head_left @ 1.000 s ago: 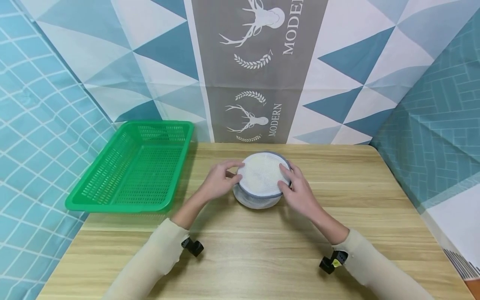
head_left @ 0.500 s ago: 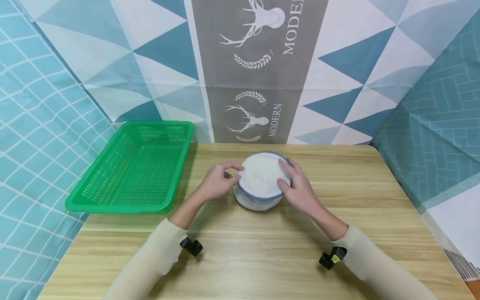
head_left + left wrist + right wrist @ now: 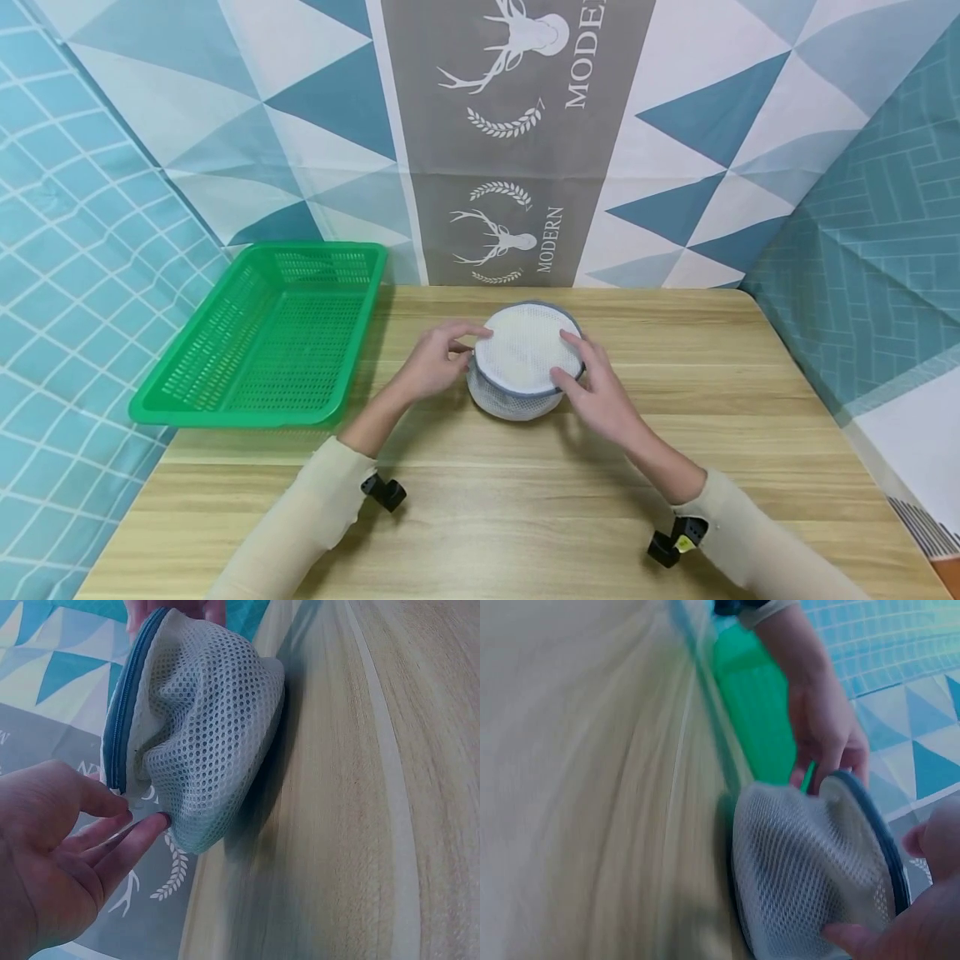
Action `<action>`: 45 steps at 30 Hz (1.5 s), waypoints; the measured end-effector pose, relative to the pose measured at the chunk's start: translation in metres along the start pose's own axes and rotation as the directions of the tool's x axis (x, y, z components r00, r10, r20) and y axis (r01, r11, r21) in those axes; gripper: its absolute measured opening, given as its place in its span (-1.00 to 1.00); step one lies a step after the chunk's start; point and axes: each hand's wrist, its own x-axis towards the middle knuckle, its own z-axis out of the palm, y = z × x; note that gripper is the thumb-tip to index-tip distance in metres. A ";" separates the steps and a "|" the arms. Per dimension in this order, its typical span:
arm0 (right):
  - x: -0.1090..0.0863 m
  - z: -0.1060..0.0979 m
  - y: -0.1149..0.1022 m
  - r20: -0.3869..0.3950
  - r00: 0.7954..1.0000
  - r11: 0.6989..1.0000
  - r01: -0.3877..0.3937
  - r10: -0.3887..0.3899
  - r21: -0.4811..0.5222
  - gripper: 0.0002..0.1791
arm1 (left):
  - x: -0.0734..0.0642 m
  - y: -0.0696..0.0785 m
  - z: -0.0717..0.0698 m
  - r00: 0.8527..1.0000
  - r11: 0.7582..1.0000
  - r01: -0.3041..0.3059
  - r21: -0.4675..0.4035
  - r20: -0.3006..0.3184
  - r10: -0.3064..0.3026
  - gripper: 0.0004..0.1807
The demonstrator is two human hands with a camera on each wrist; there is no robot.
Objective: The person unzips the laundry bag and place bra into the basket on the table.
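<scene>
A round white mesh laundry bag (image 3: 525, 348) with a blue-grey zip (image 3: 129, 712) along its upper edge sits towards the back middle of the table. Its mesh side is creased and dented inward in the left wrist view. My left hand (image 3: 435, 364) is at the bag's left side, fingers extended, with fingertips right at the mesh and the thumb near the zip's end. On the other side my right hand (image 3: 603, 390) holds the bag, thumb (image 3: 847, 935) against the mesh side and fingers over the top.
A green plastic basket (image 3: 232, 417) stands at the left of the wooden table (image 3: 480, 517). Patterned cloth walls (image 3: 675, 150) close off the back and both sides. Each wrist carries a small black camera (image 3: 384, 492).
My left thumb has shifted slightly away from the bag's top. The right hand has changed its hold a little, its wrist moving down and right. The bag stays nearly in place.
</scene>
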 end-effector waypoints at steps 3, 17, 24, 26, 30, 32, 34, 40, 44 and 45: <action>-0.004 0.004 0.000 0.001 1.000 1.000 0.005 -0.005 0.013 -0.25 | -0.001 -0.001 0.001 1.000 1.000 -0.008 0.012 -0.005 0.008 -0.41; 0.001 0.008 0.006 -0.011 1.000 1.000 0.007 -0.007 -0.012 -0.27 | -0.004 -0.004 0.004 1.000 0.999 -0.017 0.030 -0.022 0.018 -0.51; 0.009 0.005 0.010 -0.009 1.000 1.000 0.018 -0.019 -0.024 -0.30 | -0.010 -0.001 0.004 1.000 1.000 -0.019 0.016 -0.012 0.019 -0.53; 0.011 0.005 0.011 -0.008 1.000 1.000 0.018 -0.018 -0.026 -0.31 | -0.011 -0.001 0.005 1.000 1.000 -0.021 0.016 -0.010 0.022 -0.54; 0.014 0.003 0.011 -0.008 1.000 0.999 0.026 -0.026 -0.031 -0.32 | -0.012 -0.001 0.005 1.000 0.999 -0.029 0.017 -0.010 0.030 -0.52; 0.014 0.003 0.009 -0.010 0.999 0.999 0.031 -0.031 -0.032 -0.31 | -0.013 -0.002 0.005 0.999 0.999 -0.033 0.018 -0.007 0.033 -0.51; 0.014 0.002 0.008 -0.015 0.999 0.999 0.033 -0.034 -0.038 -0.29 | -0.012 -0.003 0.003 0.999 0.999 -0.043 0.018 -0.003 0.043 -0.48; 0.012 0.001 0.007 -0.042 0.998 0.998 0.040 -0.042 -0.056 -0.16 | -0.007 -0.008 -0.002 0.996 0.996 -0.086 0.025 -0.026 0.086 -0.34; 0.009 0.001 0.007 -0.033 0.998 0.996 0.055 -0.057 -0.066 -0.04 | -0.001 -0.009 -0.004 0.993 0.993 -0.117 0.024 -0.014 0.118 -0.31; 0.009 0.002 0.007 -0.026 0.998 0.996 0.056 -0.058 -0.068 0.00 | 0.000 -0.010 -0.004 0.992 0.992 -0.125 0.026 -0.003 0.125 -0.32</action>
